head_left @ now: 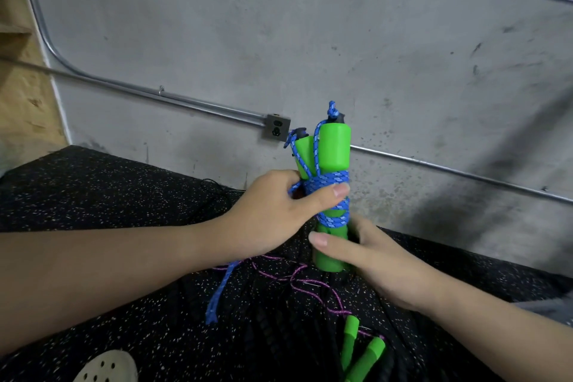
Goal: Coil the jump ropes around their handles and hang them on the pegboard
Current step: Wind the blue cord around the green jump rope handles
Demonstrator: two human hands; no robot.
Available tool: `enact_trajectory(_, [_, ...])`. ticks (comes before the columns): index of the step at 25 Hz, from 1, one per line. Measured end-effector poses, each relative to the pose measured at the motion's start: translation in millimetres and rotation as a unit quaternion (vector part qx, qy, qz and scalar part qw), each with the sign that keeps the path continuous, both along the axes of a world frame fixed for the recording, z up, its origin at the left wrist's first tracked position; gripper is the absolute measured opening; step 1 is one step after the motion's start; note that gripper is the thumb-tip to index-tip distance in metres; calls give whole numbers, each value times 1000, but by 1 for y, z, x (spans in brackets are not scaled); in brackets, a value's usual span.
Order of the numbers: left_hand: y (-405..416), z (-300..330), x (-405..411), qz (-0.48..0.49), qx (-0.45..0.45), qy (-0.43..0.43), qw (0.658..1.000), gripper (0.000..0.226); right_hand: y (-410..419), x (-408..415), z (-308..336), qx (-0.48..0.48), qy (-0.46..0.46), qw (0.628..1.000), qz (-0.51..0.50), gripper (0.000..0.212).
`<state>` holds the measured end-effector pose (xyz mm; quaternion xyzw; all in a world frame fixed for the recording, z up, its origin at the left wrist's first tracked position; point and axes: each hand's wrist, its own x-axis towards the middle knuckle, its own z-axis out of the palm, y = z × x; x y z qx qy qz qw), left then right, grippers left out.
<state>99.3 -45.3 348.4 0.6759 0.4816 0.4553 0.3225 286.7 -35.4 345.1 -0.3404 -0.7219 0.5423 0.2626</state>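
Two green foam handles (pixel 335 149) stand upright side by side, bound at the middle by coils of blue braided rope (pixel 331 184). My left hand (pixel 276 211) grips the coiled middle, thumb pressed across the rope. My right hand (pixel 369 254) grips the lower end of the handles, thumb in front. A loose blue rope tail (pixel 221 291) hangs down from under my left hand toward the floor. A second jump rope lies on the floor below: two green handles (pixel 359 350) and a thin purple cord (pixel 297 281). No pegboard is in view.
Black speckled rubber flooring (pixel 124 195) meets a grey concrete wall (pixel 279 40) carrying a metal conduit (pixel 173 96) and an outlet box (pixel 277 130). Thick black rope (pixel 273 335) lies on the floor below my hands. A pale perforated shoe (pixel 108 366) shows bottom left. Plywood (pixel 21 87) stands at far left.
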Motion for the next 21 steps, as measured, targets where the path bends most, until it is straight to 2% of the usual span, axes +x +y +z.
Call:
enact_trajectory(2, [-4, 0, 1, -56, 7, -20, 998, 48, 0, 4, -1, -69, 41, 997, 15, 46])
enact_trajectory(3, [-5, 0, 1, -55, 3, -16, 998, 54, 2, 4, -4, -65, 39, 997, 10, 51])
enact_trajectory(5, [-3, 1, 1, -3, -2, 32, 999, 73, 6, 1, -7, -33, 28, 998, -45, 64])
enact_trajectory(6, [-1, 2, 1, 40, -5, 67, 997, 74, 9, 1, -9, -24, 36, 996, -74, 69])
enact_trajectory(7, [0, 5, 0, 81, -6, 97, 992, 71, 13, 1, -12, -22, 46, 994, -93, 67])
enact_trajectory(8, [0, 8, 0, 107, -2, 117, 987, 68, 15, 1, -13, -17, 55, 993, -102, 56])
enact_trajectory(10, [1, 11, 1, 115, 21, 148, 982, 66, 14, -3, -16, -13, 61, 992, -108, 30])
enact_trajectory(11, [4, 8, 2, 111, 32, 158, 981, 65, 12, -6, -17, -12, 62, 992, -111, 25])
enact_trajectory(13, [6, 2, 3, 103, 42, 155, 982, 58, 10, -12, -18, 13, 55, 991, -119, 24])
enact_trajectory(15, [9, -3, 1, 55, 33, 106, 992, 55, 9, -12, -13, 40, 29, 992, -116, 27])
enact_trajectory(16, [11, -5, -1, 29, 26, 71, 997, 55, 11, -8, -9, 25, 23, 995, -98, 27])
enact_trajectory(18, [11, -6, -5, -33, 10, -2, 999, 47, 11, 3, 1, -87, 53, 995, -12, 28])
enact_trajectory(20, [6, -2, -6, -85, 4, -51, 995, 35, 9, 12, 9, -227, 100, 965, 92, 42])
enact_trajectory(21, [3, -1, -5, -98, 3, -67, 993, 33, 8, 13, 11, -260, 115, 951, 121, 46])
